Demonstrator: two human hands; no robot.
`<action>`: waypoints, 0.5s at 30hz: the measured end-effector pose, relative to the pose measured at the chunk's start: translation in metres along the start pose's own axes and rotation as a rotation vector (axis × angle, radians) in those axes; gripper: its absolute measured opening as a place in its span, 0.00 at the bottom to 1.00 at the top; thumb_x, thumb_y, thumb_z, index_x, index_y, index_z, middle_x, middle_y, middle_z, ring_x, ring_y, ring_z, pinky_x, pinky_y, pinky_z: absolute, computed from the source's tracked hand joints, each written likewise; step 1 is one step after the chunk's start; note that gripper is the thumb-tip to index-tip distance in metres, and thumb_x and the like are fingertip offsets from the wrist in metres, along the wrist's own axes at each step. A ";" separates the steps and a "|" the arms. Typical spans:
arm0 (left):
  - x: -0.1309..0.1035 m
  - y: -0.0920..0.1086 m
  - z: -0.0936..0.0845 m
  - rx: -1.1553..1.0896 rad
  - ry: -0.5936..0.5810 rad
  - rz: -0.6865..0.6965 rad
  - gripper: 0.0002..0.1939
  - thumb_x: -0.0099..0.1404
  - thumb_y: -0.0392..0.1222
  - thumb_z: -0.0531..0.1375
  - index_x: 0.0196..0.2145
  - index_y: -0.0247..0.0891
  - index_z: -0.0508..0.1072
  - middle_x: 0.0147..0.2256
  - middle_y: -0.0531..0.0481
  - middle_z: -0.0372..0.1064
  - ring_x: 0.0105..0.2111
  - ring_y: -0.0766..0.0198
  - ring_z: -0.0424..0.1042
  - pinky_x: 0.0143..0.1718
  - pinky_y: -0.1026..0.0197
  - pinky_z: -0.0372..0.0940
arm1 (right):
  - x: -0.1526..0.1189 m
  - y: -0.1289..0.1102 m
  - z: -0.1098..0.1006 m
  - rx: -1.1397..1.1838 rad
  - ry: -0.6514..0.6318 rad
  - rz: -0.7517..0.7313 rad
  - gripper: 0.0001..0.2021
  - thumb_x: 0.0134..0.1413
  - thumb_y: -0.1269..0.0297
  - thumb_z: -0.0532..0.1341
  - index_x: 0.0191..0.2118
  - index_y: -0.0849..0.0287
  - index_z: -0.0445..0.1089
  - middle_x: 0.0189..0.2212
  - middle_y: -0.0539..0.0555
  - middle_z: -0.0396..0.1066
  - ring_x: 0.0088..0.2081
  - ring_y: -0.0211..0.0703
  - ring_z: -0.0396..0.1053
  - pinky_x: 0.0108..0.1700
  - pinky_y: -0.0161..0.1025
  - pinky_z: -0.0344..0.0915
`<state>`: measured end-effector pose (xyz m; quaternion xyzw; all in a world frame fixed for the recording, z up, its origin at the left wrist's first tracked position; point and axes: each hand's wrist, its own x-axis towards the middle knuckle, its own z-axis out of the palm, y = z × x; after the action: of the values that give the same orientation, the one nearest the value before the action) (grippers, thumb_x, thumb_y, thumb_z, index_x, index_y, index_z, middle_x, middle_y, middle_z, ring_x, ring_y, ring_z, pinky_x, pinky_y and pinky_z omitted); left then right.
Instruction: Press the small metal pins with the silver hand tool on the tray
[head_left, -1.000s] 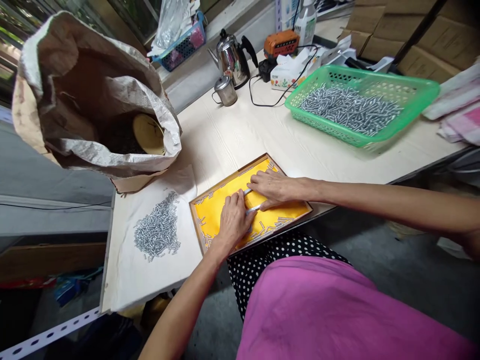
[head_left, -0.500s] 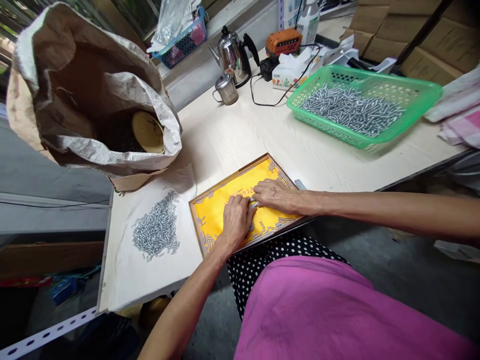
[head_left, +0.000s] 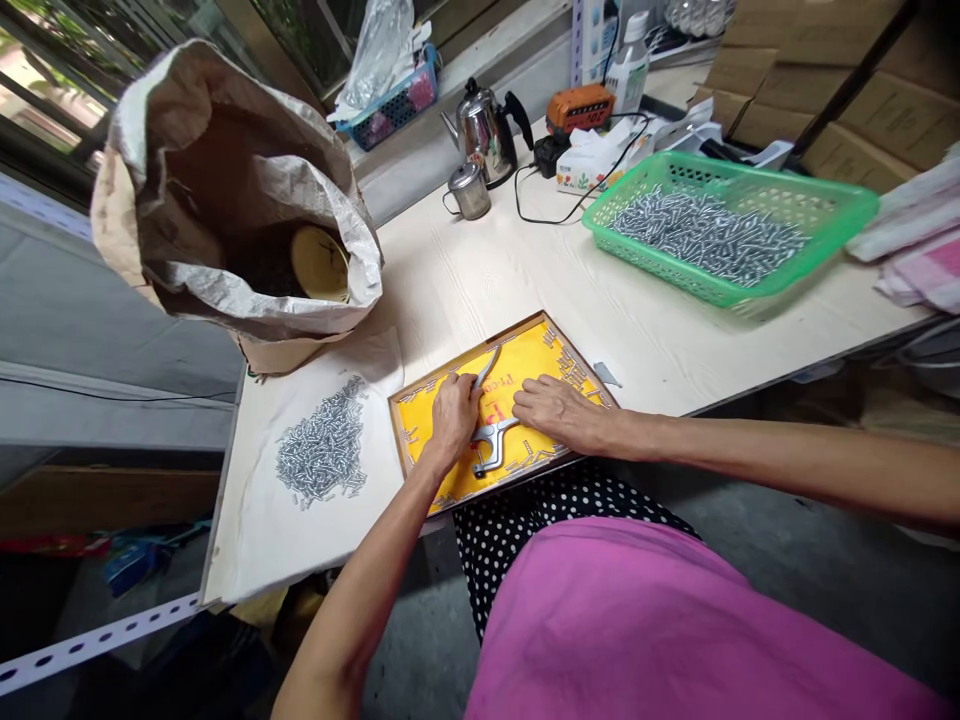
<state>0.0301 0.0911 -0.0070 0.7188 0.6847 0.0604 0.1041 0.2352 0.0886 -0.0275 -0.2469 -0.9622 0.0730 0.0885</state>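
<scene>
A pair of grey metal pliers [head_left: 491, 445] with a curved, C-shaped jaw is spread over the yellow-lined shallow tray [head_left: 395, 425]. My left hand [head_left: 454, 415] is closed around one of its arms, whose tip sticks out above my fingers. My right hand [head_left: 555, 408] is closed, its bent fingertips at the end of the other handle; their exact grip is partly hidden. Small silver metal pins [head_left: 574, 370] lie in the tray, mostly along its edges. Red print shows on the yellow lining between my hands.
Left of the tray, a heap of metal pins [head_left: 322, 445] lies on a white cloth [head_left: 251, 520]. Behind it stands a large open sack [head_left: 300, 330] with a yellow bowl [head_left: 319, 263] inside. A green basket [head_left: 780, 290] of pins, a kettle [head_left: 484, 135] and a metal cup [head_left: 469, 190] are farther back.
My hands have moved apart, the left one leftward. The pliers, mostly covered before, now show spread between them. The whole view has shifted slightly.
</scene>
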 end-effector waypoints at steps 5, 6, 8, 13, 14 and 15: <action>-0.033 -0.011 -0.022 -0.045 0.148 -0.102 0.11 0.71 0.48 0.58 0.39 0.39 0.75 0.41 0.45 0.73 0.40 0.57 0.73 0.40 0.58 0.64 | -0.004 0.006 0.007 0.186 0.082 0.038 0.10 0.69 0.72 0.51 0.37 0.60 0.67 0.35 0.56 0.68 0.38 0.46 0.59 0.40 0.41 0.55; -0.043 -0.015 -0.025 -0.049 0.140 -0.144 0.13 0.71 0.50 0.58 0.35 0.39 0.75 0.38 0.46 0.73 0.37 0.57 0.72 0.38 0.59 0.63 | -0.005 0.007 0.007 0.234 0.109 0.044 0.11 0.70 0.72 0.49 0.37 0.60 0.67 0.35 0.56 0.67 0.38 0.46 0.59 0.40 0.41 0.56; -0.061 -0.020 -0.028 -0.089 0.066 -0.221 0.16 0.70 0.49 0.58 0.28 0.38 0.73 0.31 0.48 0.72 0.32 0.59 0.71 0.34 0.60 0.60 | -0.005 0.009 0.008 0.314 0.174 0.068 0.13 0.71 0.70 0.46 0.38 0.59 0.66 0.37 0.56 0.67 0.38 0.46 0.59 0.41 0.42 0.58; -0.086 -0.015 -0.013 -0.185 -0.125 -0.263 0.13 0.67 0.47 0.62 0.27 0.37 0.73 0.29 0.49 0.73 0.30 0.60 0.72 0.32 0.62 0.58 | -0.006 0.017 0.003 0.407 0.351 0.211 0.14 0.72 0.62 0.45 0.40 0.58 0.65 0.38 0.58 0.67 0.41 0.48 0.63 0.45 0.47 0.62; -0.087 -0.011 -0.010 -0.175 -0.139 -0.263 0.12 0.66 0.48 0.63 0.29 0.38 0.74 0.30 0.49 0.74 0.31 0.60 0.73 0.33 0.61 0.58 | -0.008 0.019 0.000 0.421 0.374 0.232 0.13 0.72 0.61 0.46 0.41 0.57 0.65 0.38 0.58 0.67 0.41 0.48 0.63 0.45 0.47 0.63; -0.087 -0.006 -0.007 -0.160 -0.152 -0.260 0.11 0.65 0.48 0.65 0.31 0.38 0.74 0.32 0.48 0.75 0.32 0.59 0.73 0.33 0.61 0.59 | -0.009 0.020 -0.002 0.433 0.391 0.246 0.13 0.72 0.61 0.46 0.41 0.57 0.65 0.38 0.58 0.67 0.41 0.48 0.64 0.45 0.47 0.63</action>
<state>0.0174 0.0047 0.0032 0.6162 0.7551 0.0463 0.2192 0.2527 0.1016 -0.0308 -0.3463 -0.8519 0.2375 0.3129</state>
